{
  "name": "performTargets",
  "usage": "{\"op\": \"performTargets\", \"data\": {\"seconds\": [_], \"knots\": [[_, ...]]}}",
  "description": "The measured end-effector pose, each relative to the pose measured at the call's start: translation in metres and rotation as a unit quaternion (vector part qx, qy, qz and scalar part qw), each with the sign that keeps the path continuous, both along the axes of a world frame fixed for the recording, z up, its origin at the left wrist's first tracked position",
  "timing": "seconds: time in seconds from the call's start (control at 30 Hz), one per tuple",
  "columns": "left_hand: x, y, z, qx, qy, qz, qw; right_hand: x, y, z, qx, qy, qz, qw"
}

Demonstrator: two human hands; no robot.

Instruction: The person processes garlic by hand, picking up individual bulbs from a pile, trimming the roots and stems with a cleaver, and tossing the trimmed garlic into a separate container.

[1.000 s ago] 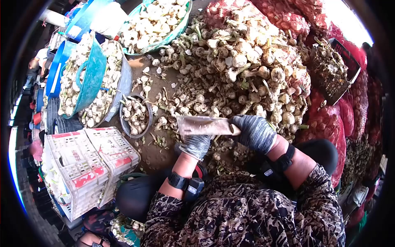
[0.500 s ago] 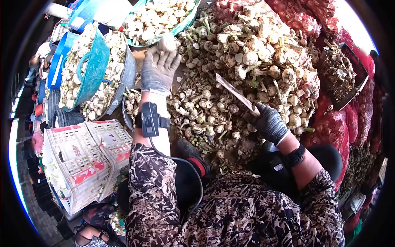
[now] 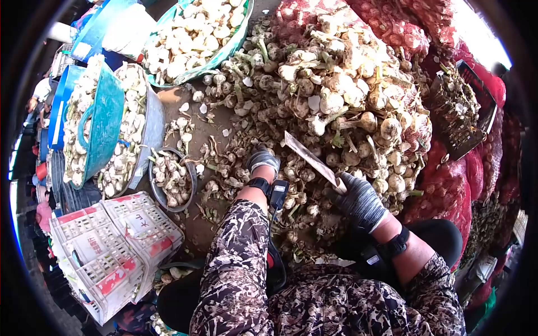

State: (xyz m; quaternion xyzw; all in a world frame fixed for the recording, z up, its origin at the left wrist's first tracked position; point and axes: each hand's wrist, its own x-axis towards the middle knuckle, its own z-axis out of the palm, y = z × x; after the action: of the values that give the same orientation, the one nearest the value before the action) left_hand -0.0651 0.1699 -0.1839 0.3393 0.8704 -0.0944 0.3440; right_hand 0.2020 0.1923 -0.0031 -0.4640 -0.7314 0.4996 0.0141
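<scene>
A heap of garlic bulbs, with stalks and dry roots, lies in front of me. My right hand, in a grey knit glove, is closed around a long, flat-bladed knife that points up and left over the heap. My left hand, also gloved, reaches down among the loose bulbs at the heap's near left edge. Its fingers are mostly hidden, so I cannot see whether it grips a bulb.
A green-rimmed basin of trimmed garlic stands at the top. Left are a tilted teal basket, a small round bowl with garlic, and white crates. Red mesh sacks and a black crate line the right.
My left hand, spread near the green-rimmed basin beside a pale bulb, has come back down and right into the garlic. The knife stays in my right hand; the view has shifted slightly.
</scene>
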Motion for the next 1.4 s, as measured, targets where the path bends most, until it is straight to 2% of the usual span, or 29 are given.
{"op": "performTargets", "data": {"seconds": [0.07, 0.13, 0.17, 0.2, 0.23, 0.27, 0.3, 0.33, 0.43, 0.47, 0.5, 0.63, 0.67, 0.73, 0.77, 0.9, 0.97, 1.0, 1.03, 1.07, 1.1, 1.13, 1.17, 1.2, 1.23, 1.27, 1.3, 1.37, 1.4], "knots": [[0.001, -0.002, -0.018, -0.014, -0.042, 0.070, 0.997, -0.003, 0.002, -0.004, -0.011, -0.006, 0.000, 1.000], [0.004, -0.011, -0.017, -0.008, -0.029, 0.024, 0.999, -0.007, 0.005, -0.009, 0.014, -0.022, 0.025, 0.999], [0.003, -0.016, -0.017, 0.039, -0.046, 0.024, 0.998, -0.009, 0.007, -0.009, 0.012, -0.020, 0.021, 0.999], [0.005, -0.024, -0.031, 0.036, -0.045, 0.020, 0.998, -0.012, 0.008, -0.007, 0.042, -0.040, 0.039, 0.998], [0.005, -0.036, -0.051, 0.188, -0.166, 0.009, 0.968, -0.015, 0.008, -0.004, 0.071, -0.061, 0.056, 0.994], [0.005, -0.045, -0.054, 0.260, -0.116, -0.152, 0.947, -0.019, 0.010, 0.005, 0.066, -0.082, 0.079, 0.991], [0.004, -0.055, -0.057, 0.336, -0.029, -0.298, 0.893, -0.020, 0.010, 0.004, 0.062, -0.080, 0.094, 0.990], [0.013, -0.047, 0.006, 0.264, -0.085, -0.306, 0.911, -0.020, 0.008, 0.001, 0.092, -0.073, 0.122, 0.986], [0.033, -0.072, 0.062, 0.493, -0.121, -0.275, 0.817, -0.020, 0.001, -0.003, 0.149, -0.070, 0.170, 0.972], [0.038, -0.075, 0.073, 0.524, -0.113, -0.271, 0.799, -0.020, -0.002, -0.002, 0.172, -0.076, 0.191, 0.964], [0.038, -0.075, 0.079, 0.544, 0.000, -0.352, 0.762, -0.020, -0.004, 0.000, 0.175, -0.073, 0.189, 0.964], [0.037, -0.099, 0.082, 0.502, -0.049, -0.299, 0.810, -0.018, -0.011, 0.016, 0.195, -0.067, 0.218, 0.954], [0.035, -0.107, 0.081, 0.503, -0.046, -0.303, 0.808, -0.016, -0.014, 0.017, 0.197, -0.049, 0.224, 0.953], [0.037, -0.117, 0.101, 0.495, 0.060, -0.372, 0.783, -0.013, -0.022, 0.019, 0.199, -0.004, 0.218, 0.955], [0.037, -0.121, 0.105, 0.496, 0.062, -0.375, 0.781, -0.012, -0.026, 0.021, 0.202, -0.002, 0.215, 0.956], [0.050, -0.136, 0.137, 0.453, -0.136, -0.268, 0.840, -0.004, -0.036, 0.014, 0.195, -0.030, 0.263, 0.944], [0.057, -0.138, 0.149, 0.457, 0.060, -0.420, 0.782, 0.002, -0.037, 0.011, 0.210, -0.046, 0.258, 0.942], [0.064, -0.138, 0.155, 0.465, 0.024, -0.354, 0.811, 0.007, -0.034, 0.017, 0.208, -0.043, 0.275, 0.937], [0.066, -0.140, 0.160, 0.481, 0.014, -0.379, 0.791, 0.008, -0.033, 0.013, 0.211, -0.075, 0.278, 0.934], [0.074, -0.147, 0.165, 0.504, -0.221, -0.141, 0.823, 0.011, -0.030, 0.005, 0.207, -0.061, 0.215, 0.953], [0.086, -0.149, 0.188, 0.470, -0.434, 0.110, 0.761, 0.017, -0.025, -0.011, 0.201, -0.047, 0.149, 0.967], [0.090, -0.147, 0.218, 0.526, -0.348, 0.039, 0.775, 0.023, -0.010, -0.015, 0.179, -0.092, 0.134, 0.970], [0.091, -0.148, 0.242, 0.515, -0.317, 0.008, 0.796, 0.030, 0.005, -0.018, 0.156, -0.138, 0.120, 0.971], [0.085, -0.147, 0.243, 0.530, -0.304, 0.009, 0.792, 0.026, 0.006, -0.044, 0.136, -0.028, 0.071, 0.988], [0.085, -0.147, 0.244, 0.545, -0.291, 0.015, 0.786, 0.019, -0.005, -0.016, 0.052, 0.035, 0.041, 0.997], [0.087, -0.144, 0.249, 0.515, -0.339, 0.088, 0.782, 0.011, -0.015, 0.014, -0.037, 0.099, 0.004, 0.994], [0.085, -0.143, 0.236, 0.514, -0.335, 0.096, 0.784, 0.003, -0.024, 0.044, -0.120, 0.154, -0.035, 0.980], [0.086, -0.144, 0.209, 0.520, -0.204, -0.026, 0.829, -0.005, -0.037, 0.033, -0.195, 0.269, -0.025, 0.943], [0.088, -0.138, 0.216, 0.524, -0.123, -0.098, 0.837, -0.013, -0.038, 0.040, -0.213, 0.275, -0.017, 0.938]]}}
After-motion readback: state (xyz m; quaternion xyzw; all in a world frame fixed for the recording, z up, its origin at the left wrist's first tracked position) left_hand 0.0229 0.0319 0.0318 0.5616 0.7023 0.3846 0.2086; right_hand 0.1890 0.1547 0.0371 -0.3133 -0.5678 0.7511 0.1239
